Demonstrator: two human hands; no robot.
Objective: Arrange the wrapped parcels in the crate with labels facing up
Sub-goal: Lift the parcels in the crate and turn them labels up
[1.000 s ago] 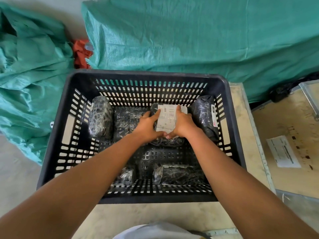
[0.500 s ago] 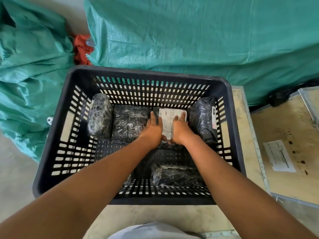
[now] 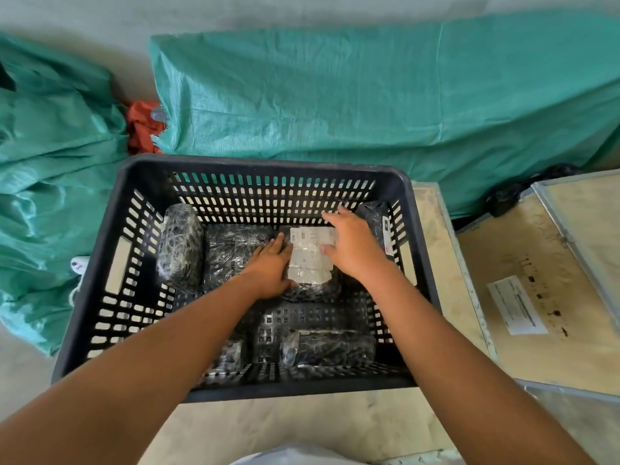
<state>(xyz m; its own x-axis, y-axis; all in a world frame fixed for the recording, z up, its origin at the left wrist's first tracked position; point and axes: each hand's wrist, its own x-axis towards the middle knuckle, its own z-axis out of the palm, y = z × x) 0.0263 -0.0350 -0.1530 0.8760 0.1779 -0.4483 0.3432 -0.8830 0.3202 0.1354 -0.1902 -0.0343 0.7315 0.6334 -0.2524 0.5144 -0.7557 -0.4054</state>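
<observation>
A black slotted crate (image 3: 100, 273) holds several black-wrapped parcels. A parcel with a white label (image 3: 310, 255) facing up lies in the far row, right of centre. My left hand (image 3: 268, 266) rests flat against its left side, fingers together. Lifted just above the label's right edge is my right hand (image 3: 352, 245), fingers spread, holding nothing. More parcels lie at the far left (image 3: 179, 245), beside it (image 3: 231, 250), and against the right wall with a label on its side (image 3: 380, 218). Two parcels (image 3: 330, 347) (image 3: 231, 355) lie near the front wall.
The crate stands on a pale wooden box (image 3: 436, 236). A second wooden box with a paper label (image 3: 516, 308) is to the right. Green woven sacks (image 3: 335, 95) lie behind and to the left, with an orange cloth (image 3: 142, 124) between them.
Both hands set the labelled parcel down into the far row. My right hand then let go and lifted toward the right, fingers spreading. The view shifted slightly.
</observation>
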